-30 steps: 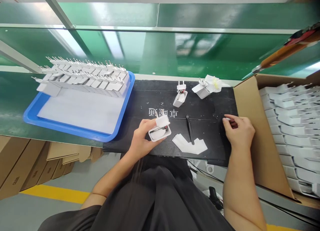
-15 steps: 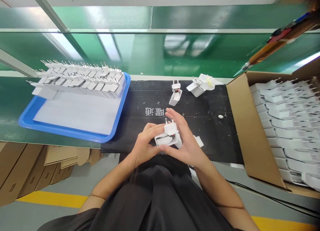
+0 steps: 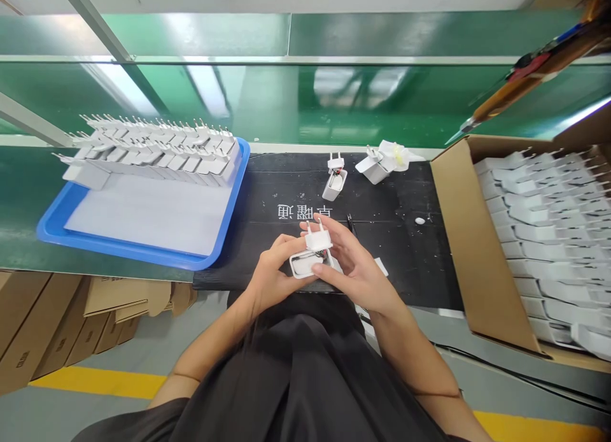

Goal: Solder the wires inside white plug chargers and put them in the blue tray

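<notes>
Between my hands is a white two-pin power adapter [image 3: 301,264], its housing open so that wiring and a pale part show inside. The plug cap with two metal pins sits tilted above the opening. My left hand [image 3: 275,268] grips the housing from the left, fingers closed round it. On the other side, my right hand [image 3: 353,270] holds the adapter too, its thumb on the rim by the opening. Beyond my hands, a second open adapter [image 3: 335,182] stands on the black mat [image 3: 267,187]. A white adapter [image 3: 375,168] lies beside a crumpled white wrap [image 3: 397,156].
A blue tray [image 3: 210,262] at left carries rows of white adapters [image 3: 157,155]. At right, a cardboard box [image 3: 482,251] holds many more. An orange-handled tool [image 3: 520,79] hangs at upper right. Tweezers [image 3: 351,224] and a small white piece [image 3: 419,221] lie on the mat.
My hands and the adapter have shifted slightly left. My right thumb has moved from the front edge up to the opening, and the right fingers have curled in more.
</notes>
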`<state>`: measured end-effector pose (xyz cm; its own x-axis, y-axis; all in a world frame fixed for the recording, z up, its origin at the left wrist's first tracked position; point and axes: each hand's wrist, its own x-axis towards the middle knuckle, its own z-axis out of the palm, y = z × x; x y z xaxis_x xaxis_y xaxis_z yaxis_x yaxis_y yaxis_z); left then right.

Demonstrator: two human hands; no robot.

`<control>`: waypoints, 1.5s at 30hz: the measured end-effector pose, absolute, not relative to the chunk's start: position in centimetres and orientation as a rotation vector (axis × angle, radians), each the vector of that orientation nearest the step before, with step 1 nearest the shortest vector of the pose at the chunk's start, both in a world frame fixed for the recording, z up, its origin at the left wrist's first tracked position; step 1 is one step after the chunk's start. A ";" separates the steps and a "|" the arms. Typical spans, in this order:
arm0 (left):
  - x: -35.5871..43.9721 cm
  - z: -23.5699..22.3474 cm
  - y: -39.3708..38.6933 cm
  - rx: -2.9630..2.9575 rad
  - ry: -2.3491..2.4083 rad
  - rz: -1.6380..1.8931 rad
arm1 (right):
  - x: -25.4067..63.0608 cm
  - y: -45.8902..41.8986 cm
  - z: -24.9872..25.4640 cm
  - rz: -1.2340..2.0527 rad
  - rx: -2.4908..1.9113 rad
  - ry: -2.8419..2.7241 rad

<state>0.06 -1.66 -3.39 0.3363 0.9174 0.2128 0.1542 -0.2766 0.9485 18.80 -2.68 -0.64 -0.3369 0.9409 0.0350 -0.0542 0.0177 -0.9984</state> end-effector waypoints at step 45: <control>-0.3 -4.5 -0.9 1.369 1.054 0.998 | 31.0 11.8 3.0 0.244 -0.895 -1.270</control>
<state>-0.26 -0.90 -4.52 0.2529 0.9675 0.0030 0.0564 -0.0179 0.9982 31.01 11.79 3.00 0.3228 0.6158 0.7187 0.3051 0.6511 -0.6950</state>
